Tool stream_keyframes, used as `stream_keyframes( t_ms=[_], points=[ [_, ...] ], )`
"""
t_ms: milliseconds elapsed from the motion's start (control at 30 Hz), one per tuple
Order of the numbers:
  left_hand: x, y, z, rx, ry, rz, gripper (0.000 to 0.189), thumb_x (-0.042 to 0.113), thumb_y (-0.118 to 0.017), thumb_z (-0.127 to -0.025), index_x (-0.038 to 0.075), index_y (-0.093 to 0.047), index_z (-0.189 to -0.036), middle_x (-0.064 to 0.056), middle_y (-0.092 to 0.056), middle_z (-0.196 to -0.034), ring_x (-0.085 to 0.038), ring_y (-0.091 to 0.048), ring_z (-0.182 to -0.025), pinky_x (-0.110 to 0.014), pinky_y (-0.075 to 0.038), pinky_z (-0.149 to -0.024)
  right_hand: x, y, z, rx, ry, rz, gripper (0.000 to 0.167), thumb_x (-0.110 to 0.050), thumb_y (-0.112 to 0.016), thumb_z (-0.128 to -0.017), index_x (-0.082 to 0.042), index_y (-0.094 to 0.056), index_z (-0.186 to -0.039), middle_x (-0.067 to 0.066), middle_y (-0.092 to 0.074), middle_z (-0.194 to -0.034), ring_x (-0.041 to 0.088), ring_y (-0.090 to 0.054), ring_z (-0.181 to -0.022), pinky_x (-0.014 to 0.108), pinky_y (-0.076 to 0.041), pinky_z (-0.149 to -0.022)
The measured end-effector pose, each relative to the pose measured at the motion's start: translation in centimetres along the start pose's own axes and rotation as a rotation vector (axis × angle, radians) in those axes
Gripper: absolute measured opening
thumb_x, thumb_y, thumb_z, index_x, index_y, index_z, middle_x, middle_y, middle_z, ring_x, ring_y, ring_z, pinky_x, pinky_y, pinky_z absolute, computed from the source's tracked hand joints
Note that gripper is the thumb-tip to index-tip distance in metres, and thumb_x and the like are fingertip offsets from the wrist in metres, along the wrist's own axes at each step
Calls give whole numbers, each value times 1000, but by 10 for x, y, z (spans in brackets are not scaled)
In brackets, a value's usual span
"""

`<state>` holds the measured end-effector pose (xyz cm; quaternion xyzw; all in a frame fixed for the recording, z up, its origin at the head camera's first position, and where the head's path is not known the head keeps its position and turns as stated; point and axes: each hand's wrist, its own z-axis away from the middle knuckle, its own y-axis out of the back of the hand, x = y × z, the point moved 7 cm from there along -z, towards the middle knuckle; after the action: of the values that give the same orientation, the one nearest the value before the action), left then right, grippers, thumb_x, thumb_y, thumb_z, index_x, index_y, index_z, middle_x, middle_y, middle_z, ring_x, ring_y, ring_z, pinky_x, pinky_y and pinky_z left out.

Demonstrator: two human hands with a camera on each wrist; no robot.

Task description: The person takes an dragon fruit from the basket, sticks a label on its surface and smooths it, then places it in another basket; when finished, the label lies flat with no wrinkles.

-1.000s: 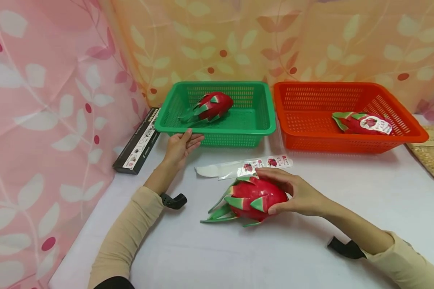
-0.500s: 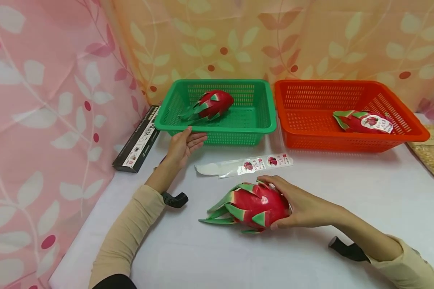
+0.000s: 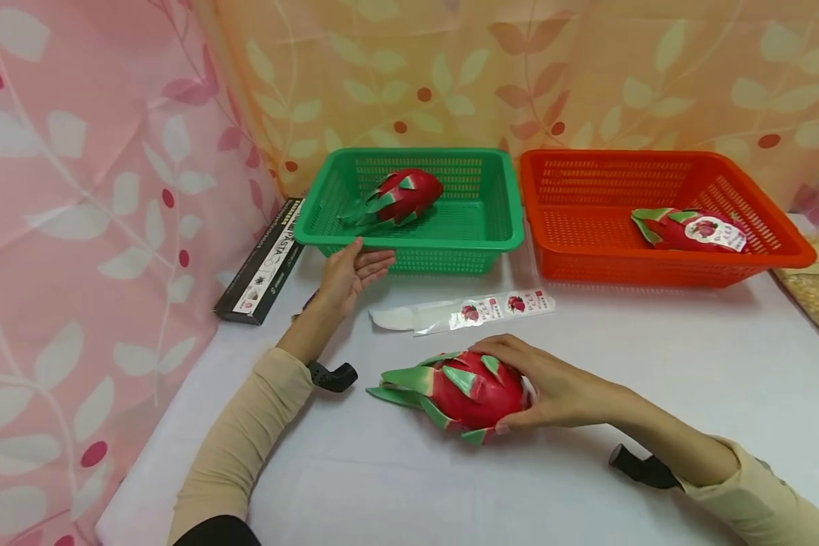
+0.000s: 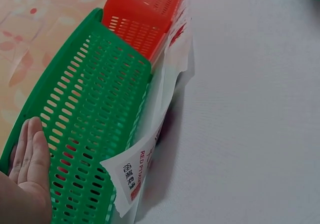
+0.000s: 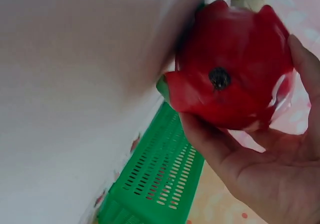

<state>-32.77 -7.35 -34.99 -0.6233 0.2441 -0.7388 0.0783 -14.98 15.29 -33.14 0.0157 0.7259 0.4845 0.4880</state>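
Note:
A red dragon fruit (image 3: pixel 481 394) with green scales lies on its side in my right hand (image 3: pixel 563 390). Fingers and thumb grip its rounded end, and the leafy tip points left. From the right wrist view, that end of the dragon fruit (image 5: pixel 235 69) shows a dark round spot. My left hand (image 3: pixel 346 279) rests against the front of the green basket (image 3: pixel 450 245) at its left, fingers straight and palm turned sideways. In the left wrist view those fingers lie flat along the basket's slotted wall (image 4: pixel 95 104). Inside the basket lies another dragon fruit (image 3: pixel 415 193).
An orange-red basket (image 3: pixel 655 265) stands to the right, holding a dragon fruit with a white label (image 3: pixel 713 233). A strip of labels (image 3: pixel 464 312) lies before the green basket. A black box (image 3: pixel 259 265) is at left; a bag of grains (image 3: pixel 815 296) at right.
My right hand has turned the dragon fruit in its grip and brought it slightly left and nearer to me. My left hand stays at the green basket.

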Motion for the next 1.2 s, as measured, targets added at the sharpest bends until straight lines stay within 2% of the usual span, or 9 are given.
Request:
stream_keyframes(
  t_ms=[133, 267, 333, 400, 500, 633, 767, 967, 1200],
  points=[
    [-3, -4, 1, -48, 8, -50, 34, 27, -38, -100, -2, -50, -113, -5, -72, -87, -14, -69, -84, -27, -54, -79, 5, 4, 0, -116, -22, -26, 80, -44, -72, -75, -27, -30, -141, -4, -36, -136, 18, -41, -122, 26, -50, -87],
    [-13, -19, 3, -223, 53, -266, 38, 19, -45, -98, -9, -46, -123, -12, -68, -106, -15, -67, -92, -37, -47, -92, 16, 21, -4, -236, -50, -132, 71, -28, -63, -86, -20, -25, -145, 6, -35, -143, 28, -40, -126, 35, -48, -94],
    [-20, -29, 4, -341, 45, -455, 38, 14, -49, -95, -10, -47, -125, -19, -63, -115, -16, -66, -97, -41, -45, -95, 27, 34, -12, -182, -59, -93, 59, -23, -58, -89, -12, -34, -142, 11, -42, -140, 31, -44, -124, 40, -47, -94],
    [-26, -41, 5, -441, 9, -629, 37, 9, -53, -92, -10, -49, -124, -26, -58, -119, -21, -64, -101, -42, -46, -94, 42, 47, -23, -77, -89, 42, 49, -22, -57, -90, -6, -44, -135, 14, -50, -133, 32, -48, -120, 44, -47, -93],
    [-33, -59, 4, -531, -84, -896, 36, 7, -61, -87, -8, -55, -119, -26, -59, -117, -26, -62, -105, -39, -48, -92, 64, 57, -40, 63, -147, 245, 48, -19, -63, -86, 1, -51, -127, 18, -56, -125, 34, -51, -114, 50, -44, -94],
    [-47, -77, 2, -582, -148, -1194, 48, 15, -72, -79, -4, -56, -120, -18, -60, -119, -27, -57, -111, -35, -45, -96, 81, 53, -56, 83, -138, 342, 52, -10, -68, -80, 7, -49, -126, 22, -56, -123, 34, -53, -108, 50, -43, -93],
    [-60, -84, -1, -580, -172, -1413, 57, 17, -79, -72, -1, -56, -121, -14, -60, -118, -24, -54, -111, -34, -42, -98, 89, 51, -63, 92, -124, 373, 52, -6, -70, -76, 6, -51, -124, 17, -61, -107, 27, -52, -90, 39, -45, -78],
    [-63, -89, -5, -604, -191, -1502, 48, 4, -76, -69, 1, -60, -115, -14, -63, -110, -24, -55, -105, -34, -43, -94, 93, 52, -60, 111, -179, 316, 43, -6, -73, -71, 4, -60, -111, 16, -62, -93, 26, -52, -85, 31, -42, -67],
    [-64, -96, -9, -670, -191, -1367, 25, 12, -68, -83, 2, -65, -105, -9, -66, -105, -20, -58, -102, -30, -45, -92, 97, 54, -57, 78, -221, 180, 27, -7, -73, -74, 0, -66, -98, 8, -64, -87, 21, -53, -82, 32, -46, -72]
  ],
)
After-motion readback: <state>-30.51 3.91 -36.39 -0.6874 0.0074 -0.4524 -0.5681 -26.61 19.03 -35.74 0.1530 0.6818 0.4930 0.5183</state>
